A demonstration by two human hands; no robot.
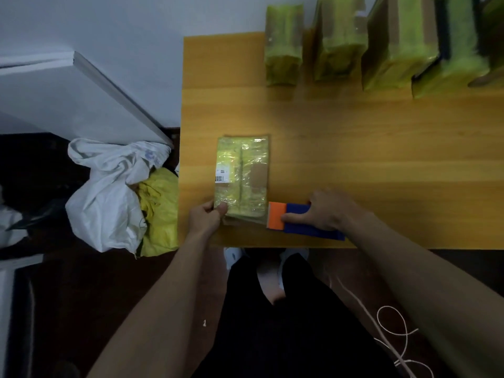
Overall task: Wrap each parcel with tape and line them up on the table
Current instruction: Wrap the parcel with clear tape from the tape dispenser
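A flat cardboard parcel (241, 177) covered in shiny yellow-green tape lies lengthwise near the table's front left corner, with a small barcode label on its left side. My left hand (205, 219) pinches its near left corner, thumb on top. My right hand (324, 211) grips a blue tape dispenser (305, 223) whose orange end touches the parcel's near right corner. Several taped parcels (338, 45) stand in a row along the table's far edge.
The wooden table (381, 159) has bare surface between the parcel and the far row. Left of it on the floor sit a white sack (106, 192) and a yellow bag (158, 208). A white cord (392, 328) lies on the floor at the right.
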